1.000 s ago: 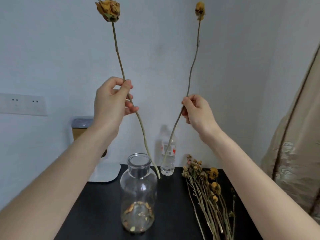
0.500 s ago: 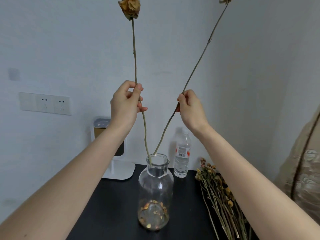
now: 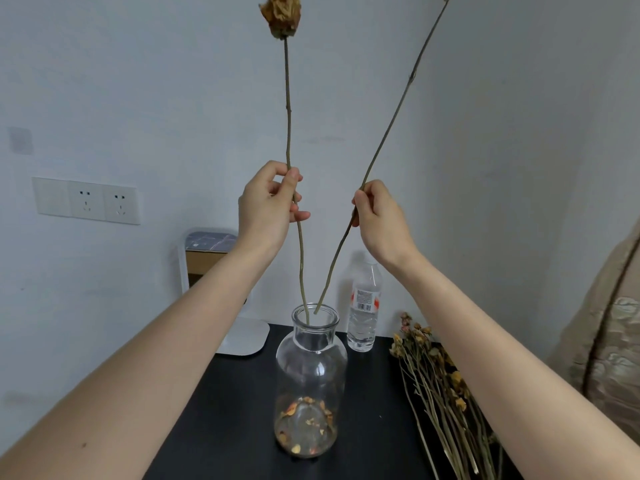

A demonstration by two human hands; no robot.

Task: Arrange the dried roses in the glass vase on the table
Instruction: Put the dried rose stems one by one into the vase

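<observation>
A clear glass vase (image 3: 311, 362) stands on the black table (image 3: 225, 420), with dried petals lying in its bottom. My left hand (image 3: 266, 206) pinches the stem of a dried yellow rose (image 3: 281, 13), held nearly upright; its lower end is inside the vase's mouth. My right hand (image 3: 379, 216) pinches a second dried rose stem (image 3: 398, 109) that leans up to the right; its bloom is cut off by the top edge. That stem's tip is at the vase's rim.
A bundle of dried roses (image 3: 440, 386) lies on the table to the right of the vase. A plastic water bottle (image 3: 363, 306) stands behind it. A white device (image 3: 214, 271) sits at back left, wall sockets (image 3: 86, 200) farther left, a beige curtain (image 3: 609, 341) at right.
Both hands have come down and drawn together above the vase. The two stem ends, which hung beside the vase's neck, are now at its mouth, the left one inside.
</observation>
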